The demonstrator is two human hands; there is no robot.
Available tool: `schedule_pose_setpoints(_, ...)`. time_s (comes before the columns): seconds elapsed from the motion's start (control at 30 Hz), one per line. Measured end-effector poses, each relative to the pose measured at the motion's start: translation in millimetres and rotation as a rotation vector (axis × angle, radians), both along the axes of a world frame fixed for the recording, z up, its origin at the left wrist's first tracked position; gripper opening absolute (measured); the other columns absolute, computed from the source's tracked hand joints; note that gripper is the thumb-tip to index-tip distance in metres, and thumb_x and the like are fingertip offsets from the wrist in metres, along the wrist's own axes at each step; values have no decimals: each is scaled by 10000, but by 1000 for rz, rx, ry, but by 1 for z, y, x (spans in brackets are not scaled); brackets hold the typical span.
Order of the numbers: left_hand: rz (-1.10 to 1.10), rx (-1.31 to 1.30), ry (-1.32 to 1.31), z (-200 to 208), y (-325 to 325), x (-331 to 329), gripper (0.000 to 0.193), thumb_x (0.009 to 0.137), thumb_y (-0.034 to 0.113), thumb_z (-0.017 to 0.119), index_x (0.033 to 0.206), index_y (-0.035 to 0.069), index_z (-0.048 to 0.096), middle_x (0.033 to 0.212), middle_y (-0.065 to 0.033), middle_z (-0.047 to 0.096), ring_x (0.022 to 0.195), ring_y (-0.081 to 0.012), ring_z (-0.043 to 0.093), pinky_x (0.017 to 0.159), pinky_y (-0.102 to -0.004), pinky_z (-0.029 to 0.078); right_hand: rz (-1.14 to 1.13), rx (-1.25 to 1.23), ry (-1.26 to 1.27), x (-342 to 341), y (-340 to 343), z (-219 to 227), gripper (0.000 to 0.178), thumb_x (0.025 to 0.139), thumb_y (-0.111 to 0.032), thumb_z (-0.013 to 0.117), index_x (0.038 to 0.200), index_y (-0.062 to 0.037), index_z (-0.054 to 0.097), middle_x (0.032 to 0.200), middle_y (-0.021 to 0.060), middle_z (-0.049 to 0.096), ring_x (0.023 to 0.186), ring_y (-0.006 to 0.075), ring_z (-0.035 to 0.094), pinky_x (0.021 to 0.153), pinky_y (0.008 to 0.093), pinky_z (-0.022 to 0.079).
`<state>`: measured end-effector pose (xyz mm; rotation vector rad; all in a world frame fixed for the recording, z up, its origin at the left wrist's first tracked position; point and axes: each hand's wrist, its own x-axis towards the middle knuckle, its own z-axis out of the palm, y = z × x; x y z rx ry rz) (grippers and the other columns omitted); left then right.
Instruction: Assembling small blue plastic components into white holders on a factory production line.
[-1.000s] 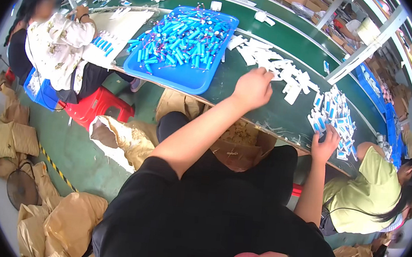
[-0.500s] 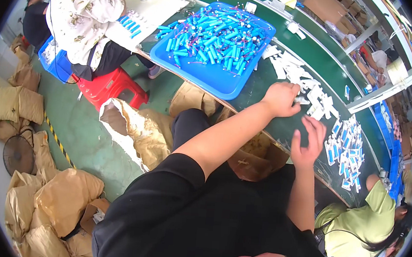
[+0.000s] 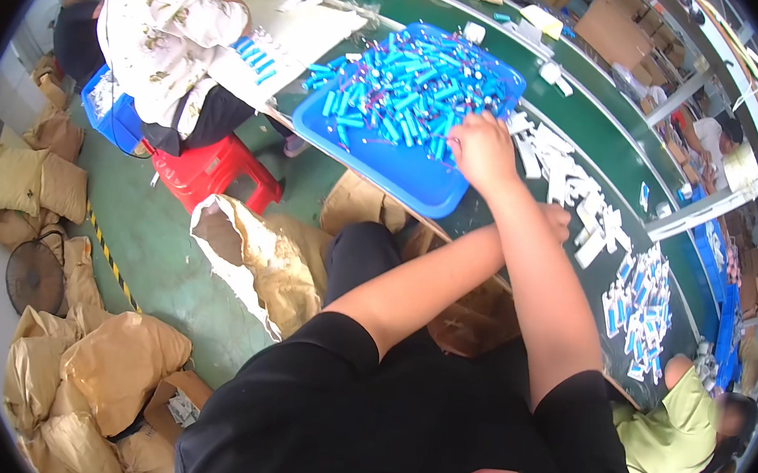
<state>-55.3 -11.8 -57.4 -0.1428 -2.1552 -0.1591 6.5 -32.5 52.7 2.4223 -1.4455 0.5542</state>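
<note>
My arms cross over the table edge, the right forearm above the left. My right hand (image 3: 485, 153) reaches over the right side of a blue tray (image 3: 375, 178), fingers pinched at the edge of a heap of blue cylindrical battery cells (image 3: 410, 91) with thin wires. It appears to hold one cell, mostly hidden by the fingers. My left hand (image 3: 557, 221) is curled beside white plastic casings (image 3: 573, 181) on the dark table. The right forearm partly covers it, and whatever lies in its fingers is hidden.
White casings with blue cells in them (image 3: 639, 304) are piled to the right. Co-workers sit at left (image 3: 170, 47) and right (image 3: 673, 433). A green conveyor (image 3: 580, 101) runs behind the tray. Below are a red stool (image 3: 213, 177), an open sack (image 3: 260, 253) and a fan (image 3: 35, 271).
My right hand has swung up and left across my left arm to the battery tray. My left hand has shifted slightly right and nearer. The whole view has shifted slightly.
</note>
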Motion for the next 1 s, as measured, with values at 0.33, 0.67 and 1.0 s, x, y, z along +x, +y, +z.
schedule_pose_setpoints(0.33, 119, 190, -360, 7, 17, 5, 264, 733, 315, 779, 736, 77, 665, 1084, -110, 666, 1041, -315, 630, 865, -442, 520, 262, 162, -1485, -29, 72, 20, 134, 1058, -114, 648, 1096, 9, 685, 1119, 133, 768, 1044, 236, 729, 906, 357, 583)
schedule_pose_setpoints(0.67, 81, 309, -179, 60, 72, 35, 98, 732, 139, 717, 745, 46, 690, 899, -147, 692, 875, -381, 673, 799, -489, 566, -133, 32, -1477, -184, 201, -21, 80, 1096, -129, 604, 1090, -52, 624, 985, 89, 784, 679, 86, 624, 588, 226, 482)
schedule_pose_setpoints(1.0, 208, 414, -538, 85, 96, 54, 86, 814, 17, 701, 856, -8, 771, 1077, -139, 770, 940, -351, 741, 853, -409, 597, -256, 243, -1476, -242, 234, -65, 134, 1094, -136, 599, 1168, -35, 646, 950, 51, 774, 723, 62, 607, 615, 221, 477)
